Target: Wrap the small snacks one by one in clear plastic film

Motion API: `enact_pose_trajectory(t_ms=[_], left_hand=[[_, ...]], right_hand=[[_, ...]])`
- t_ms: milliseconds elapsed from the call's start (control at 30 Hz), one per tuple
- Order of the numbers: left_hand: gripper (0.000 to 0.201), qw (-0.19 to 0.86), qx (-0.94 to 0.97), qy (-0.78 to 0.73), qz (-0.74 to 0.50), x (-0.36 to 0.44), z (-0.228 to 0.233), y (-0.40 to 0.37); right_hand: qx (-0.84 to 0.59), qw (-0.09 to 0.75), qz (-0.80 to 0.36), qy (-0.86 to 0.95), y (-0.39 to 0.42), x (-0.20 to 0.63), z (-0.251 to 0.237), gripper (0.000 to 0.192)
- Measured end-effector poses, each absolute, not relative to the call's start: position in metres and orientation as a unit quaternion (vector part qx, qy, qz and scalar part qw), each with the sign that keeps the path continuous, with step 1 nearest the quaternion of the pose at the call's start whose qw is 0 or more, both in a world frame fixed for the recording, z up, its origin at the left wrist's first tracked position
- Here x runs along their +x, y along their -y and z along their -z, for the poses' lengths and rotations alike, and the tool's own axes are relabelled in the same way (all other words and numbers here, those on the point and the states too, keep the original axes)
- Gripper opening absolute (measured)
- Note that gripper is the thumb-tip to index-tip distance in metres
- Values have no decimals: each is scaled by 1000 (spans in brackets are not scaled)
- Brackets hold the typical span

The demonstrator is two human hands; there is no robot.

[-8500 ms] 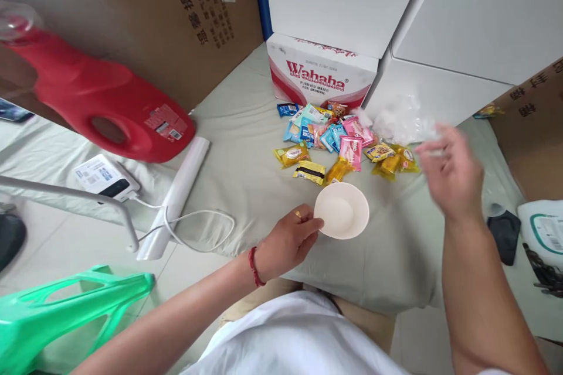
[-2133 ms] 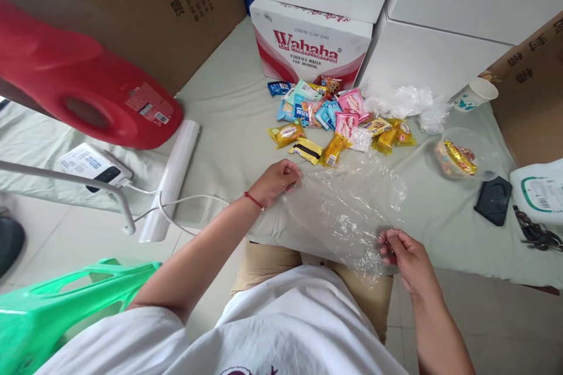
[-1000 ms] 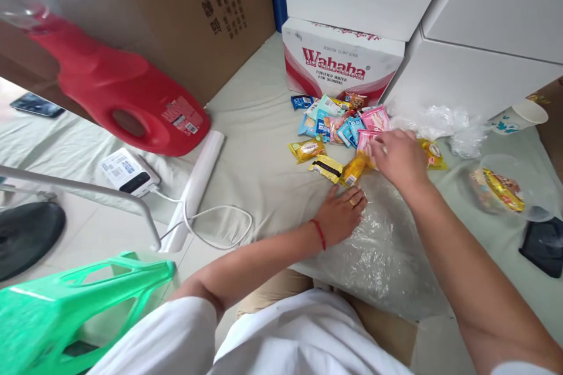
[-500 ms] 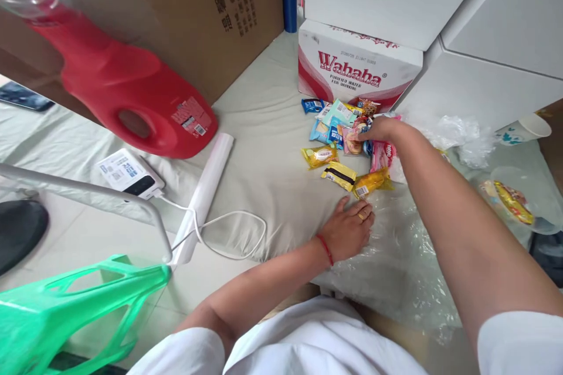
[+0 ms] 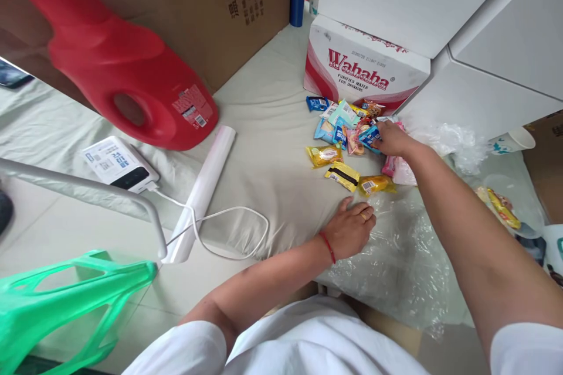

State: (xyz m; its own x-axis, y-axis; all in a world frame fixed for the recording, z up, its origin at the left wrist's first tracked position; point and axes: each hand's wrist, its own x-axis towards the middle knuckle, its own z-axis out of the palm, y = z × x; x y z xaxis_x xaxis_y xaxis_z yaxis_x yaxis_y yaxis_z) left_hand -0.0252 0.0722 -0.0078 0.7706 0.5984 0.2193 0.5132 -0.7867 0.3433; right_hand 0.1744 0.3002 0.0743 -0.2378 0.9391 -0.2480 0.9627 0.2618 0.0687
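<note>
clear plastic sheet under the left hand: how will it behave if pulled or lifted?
The plastic sheet looks thin and crinkled, so it is probably floppy and very light. The left hand lies flat on its edge, which suggests it slides easily on the cloth.

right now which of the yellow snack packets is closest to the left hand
The yellow packet with the barcode label, just beyond the left hand. The black-striped one and the one further back lie farther off.
</note>
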Motion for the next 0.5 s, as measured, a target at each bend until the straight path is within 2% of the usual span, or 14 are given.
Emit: enact_pose_trajectory(t_ms=[133, 267, 333, 400, 500], left_hand=[[39, 138, 930, -301, -160, -25, 6, -72], [40, 144, 917, -333, -163, -26, 6, -70], [42, 143, 913, -346, -159, -27, 7, -66], [45, 138, 911, -358, -153, -29, 7, -61], [47, 131, 905, -378, -143, -31, 6, -53]], right_hand=[[606, 74, 39, -791, -289, 169, -74, 51], [641, -67, 47, -763, -238, 183, -115, 58], [632, -108, 102, -760, -194, 194, -136, 60], [604, -88, 211, -764, -145, 206, -145, 57], [534, -33, 345, -771, -79, 221, -130, 46]])
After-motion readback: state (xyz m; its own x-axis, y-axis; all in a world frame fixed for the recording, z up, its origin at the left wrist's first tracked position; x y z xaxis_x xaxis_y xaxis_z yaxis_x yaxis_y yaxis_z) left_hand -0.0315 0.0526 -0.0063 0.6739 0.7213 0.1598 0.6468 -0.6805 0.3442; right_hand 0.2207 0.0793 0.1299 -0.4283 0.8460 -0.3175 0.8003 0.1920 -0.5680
